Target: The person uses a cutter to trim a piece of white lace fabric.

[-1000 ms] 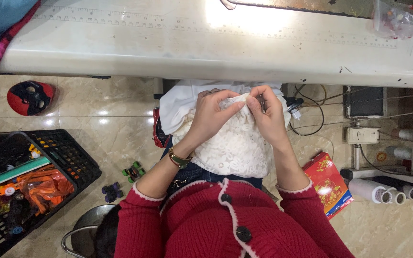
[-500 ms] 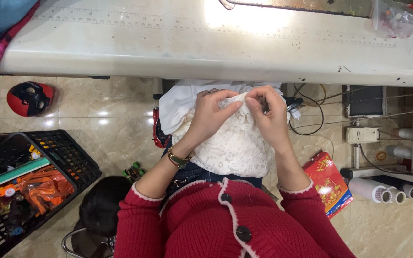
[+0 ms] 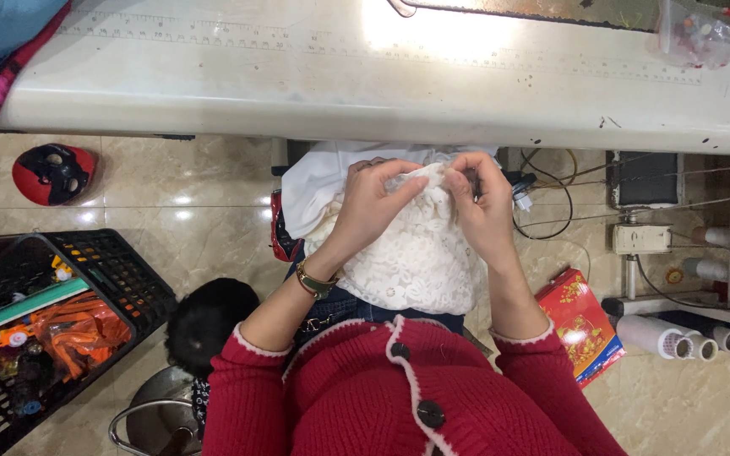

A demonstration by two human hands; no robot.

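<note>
A white lace fabric (image 3: 416, 257) lies bunched on my lap, below the front edge of the white work table (image 3: 365, 76). My left hand (image 3: 371, 201) pinches the lace's upper edge with its fingers closed on it. Just to its right, my right hand (image 3: 482, 207) grips the same edge. The two hands are a few centimetres apart. A gold watch sits on my left wrist. I wear a red knitted cardigan with dark buttons.
A black crate (image 3: 40, 321) of orange items stands on the tiled floor at left, a red and black mask (image 3: 52, 173) beyond it. A black bag (image 3: 209, 317) and metal bowl (image 3: 158, 414) are near my left elbow. At right lie a red packet (image 3: 585, 325), thread cones (image 3: 678, 338) and cables.
My hands stay on the lace with only small finger shifts. The black bag at lower left has come further up into view, covering more of the metal bowl.
</note>
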